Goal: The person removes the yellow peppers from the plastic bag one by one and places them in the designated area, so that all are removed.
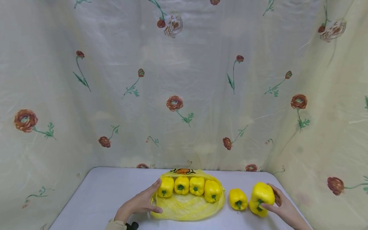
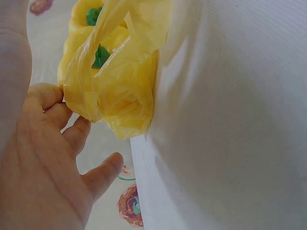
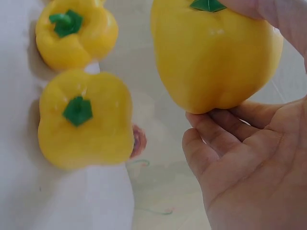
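Glossy lobed pepper, crinkly bag

This is looking like a staged recording corner rather than a lived-in room, possibly set up inside a home. A pale cloth printed with red flowers is hanging on three sides as a backdrop, hiding whatever walls are standing behind it. A plain white table is sitting in front, carrying only yellow peppers lying on a yellow plastic bag.
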### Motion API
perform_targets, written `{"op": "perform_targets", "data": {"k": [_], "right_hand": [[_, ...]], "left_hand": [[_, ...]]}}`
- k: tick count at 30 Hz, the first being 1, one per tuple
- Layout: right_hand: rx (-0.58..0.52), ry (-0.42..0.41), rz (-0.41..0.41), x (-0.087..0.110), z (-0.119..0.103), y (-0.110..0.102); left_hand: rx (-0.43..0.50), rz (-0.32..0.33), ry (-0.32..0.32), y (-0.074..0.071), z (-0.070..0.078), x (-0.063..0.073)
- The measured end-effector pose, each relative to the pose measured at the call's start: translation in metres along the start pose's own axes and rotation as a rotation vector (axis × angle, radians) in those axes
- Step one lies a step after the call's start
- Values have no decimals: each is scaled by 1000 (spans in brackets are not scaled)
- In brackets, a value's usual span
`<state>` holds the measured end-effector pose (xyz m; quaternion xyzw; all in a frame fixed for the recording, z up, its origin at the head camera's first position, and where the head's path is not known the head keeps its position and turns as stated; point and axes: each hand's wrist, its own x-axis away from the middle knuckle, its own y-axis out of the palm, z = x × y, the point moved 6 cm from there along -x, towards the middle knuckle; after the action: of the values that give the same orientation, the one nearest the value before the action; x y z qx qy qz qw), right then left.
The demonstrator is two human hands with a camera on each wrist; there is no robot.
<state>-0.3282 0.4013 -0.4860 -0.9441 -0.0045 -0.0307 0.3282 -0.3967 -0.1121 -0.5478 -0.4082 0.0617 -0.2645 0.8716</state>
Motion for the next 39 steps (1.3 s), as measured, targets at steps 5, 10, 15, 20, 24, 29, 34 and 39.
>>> {"op": "perform_targets", "data": {"k": [5, 10, 15, 20, 24, 29, 34, 39], "right_hand": [[-4, 84, -32, -2, 14, -6], [-5, 126, -42, -3, 27, -11], [-3, 138, -44, -2, 40, -13], [-9, 153, -47, -1, 50, -18], [-21, 203, -47, 1, 59, -22], [-20, 230, -30, 4, 74, -26], [31, 235, -37, 5, 90, -29], [100, 275, -53, 4, 106, -30]], "left_hand": [[3, -5, 2, 1, -1, 1], [-1, 3, 0, 1, -2, 0], [1, 4, -6, 0, -1, -1], [2, 10, -17, 0, 0, -2], [-5, 14, -22, 0, 0, -2], [4, 4, -20, 1, 0, -2], [5, -1, -18, 1, 0, -2], [10, 1, -24, 2, 0, -1]]}}
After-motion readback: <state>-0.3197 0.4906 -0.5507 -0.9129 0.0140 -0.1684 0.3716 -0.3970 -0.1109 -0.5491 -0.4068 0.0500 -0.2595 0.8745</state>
